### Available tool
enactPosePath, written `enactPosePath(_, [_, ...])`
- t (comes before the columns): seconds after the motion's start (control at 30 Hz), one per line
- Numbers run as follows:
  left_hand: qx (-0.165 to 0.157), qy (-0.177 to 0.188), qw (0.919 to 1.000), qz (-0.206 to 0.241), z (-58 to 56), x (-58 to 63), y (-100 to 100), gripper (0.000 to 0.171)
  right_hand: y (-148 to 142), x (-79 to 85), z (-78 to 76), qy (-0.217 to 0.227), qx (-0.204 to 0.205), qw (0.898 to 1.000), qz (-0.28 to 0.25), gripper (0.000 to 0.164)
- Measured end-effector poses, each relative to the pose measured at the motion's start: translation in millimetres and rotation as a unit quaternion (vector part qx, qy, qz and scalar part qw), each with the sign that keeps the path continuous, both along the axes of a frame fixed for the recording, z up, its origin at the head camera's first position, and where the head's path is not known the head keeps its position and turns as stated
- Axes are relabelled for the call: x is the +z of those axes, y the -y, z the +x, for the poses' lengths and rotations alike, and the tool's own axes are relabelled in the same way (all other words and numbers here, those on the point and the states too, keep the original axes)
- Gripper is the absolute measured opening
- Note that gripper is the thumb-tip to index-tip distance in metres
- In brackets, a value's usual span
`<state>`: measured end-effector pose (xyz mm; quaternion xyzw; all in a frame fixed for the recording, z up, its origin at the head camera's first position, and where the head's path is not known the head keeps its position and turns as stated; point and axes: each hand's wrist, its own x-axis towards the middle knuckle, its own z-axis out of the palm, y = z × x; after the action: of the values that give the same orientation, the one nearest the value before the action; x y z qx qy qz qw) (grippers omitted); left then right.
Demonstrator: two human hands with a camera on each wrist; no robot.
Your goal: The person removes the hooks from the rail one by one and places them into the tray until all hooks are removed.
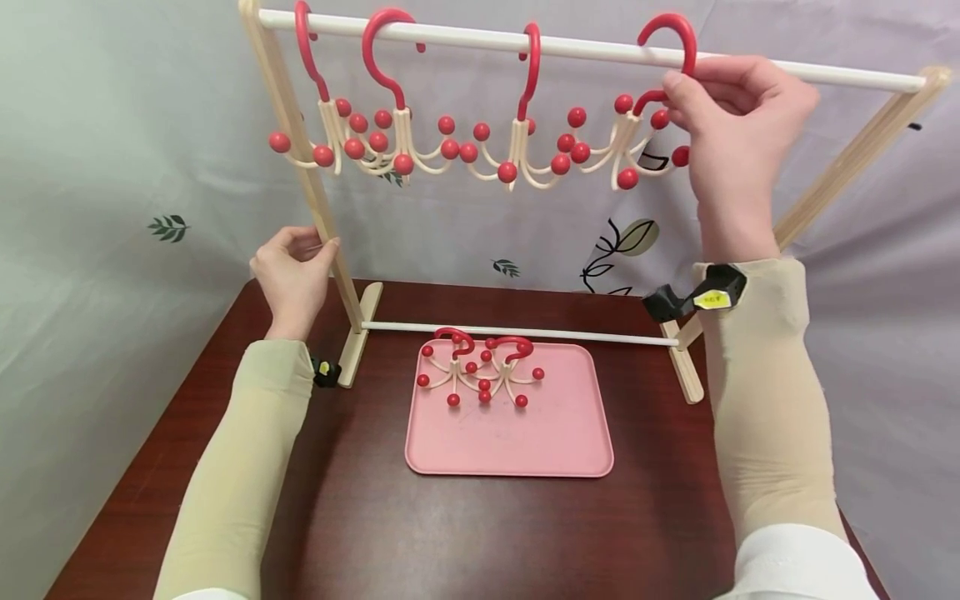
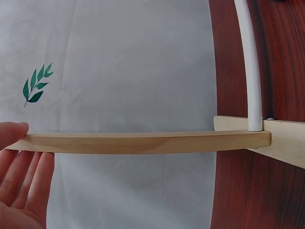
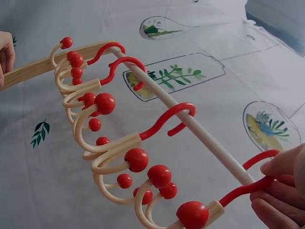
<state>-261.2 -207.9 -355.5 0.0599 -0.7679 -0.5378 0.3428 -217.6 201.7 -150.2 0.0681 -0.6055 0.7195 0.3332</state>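
Note:
My right hand [image 1: 742, 142] pinches the red hook of a multi-arm hook hanger [image 1: 624, 133] between thumb and fingers, at the right part of the white top rail [image 1: 592, 50]. The hook arches over the rail, and its cream arms end in red balls. In the right wrist view, the thumb presses on the red hook [image 3: 243, 190] beside the rail. Lower on the left, my left hand [image 1: 296, 267] grips the wooden post [image 1: 288, 108] of the rack. The left wrist view has the thumb and fingers on opposite sides of that post [image 2: 143, 143].
Three similar hangers, including the second from left [image 1: 402, 133], hang farther left along the rail. A pink tray [image 1: 510, 454] on the dark wooden table [image 1: 480, 533] holds two more hangers [image 1: 506, 371]. Behind the rack hangs a grey leaf-patterned cloth [image 1: 450, 242]. A white lower bar [image 1: 570, 335] joins the rack's feet.

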Motion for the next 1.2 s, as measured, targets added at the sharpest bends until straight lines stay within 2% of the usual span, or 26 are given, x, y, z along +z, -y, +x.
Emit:
enactPosePath(0.23, [-0.001, -0.002, 1.0000, 0.004, -0.1, -0.3, 1, 0.024, -11, -7.1, 8.3, -0.013, -0.018, 1.000, -0.002, 0.026])
enactPosePath(0.47, [-0.002, -0.002, 1.0000, 0.008, -0.1, 0.7, 1, 0.024, -24, -24.9, 15.2, 0.006, -0.026, 1.000, -0.012, 0.030])
enactPosePath(0.7, [-0.001, -0.003, 1.0000, 0.006, 0.4, 0.6, 1, 0.024, -35, -56.6, 19.8, 0.034, -0.025, 0.999, 0.008, 0.032])
enactPosePath(0.97, [-0.002, -0.004, 1.0000, 0.002, -0.5, -0.2, 1, 0.024, -43, -99.0, 21.4, 0.047, -0.008, 0.999, 0.019, 0.031])
enactPosePath(1.2, [-0.002, -0.008, 1.0000, 0.004, -1.3, 0.1, 1, 0.023, -44, -135.8, 27.0, 0.083, -0.007, 0.992, 0.090, 0.025])
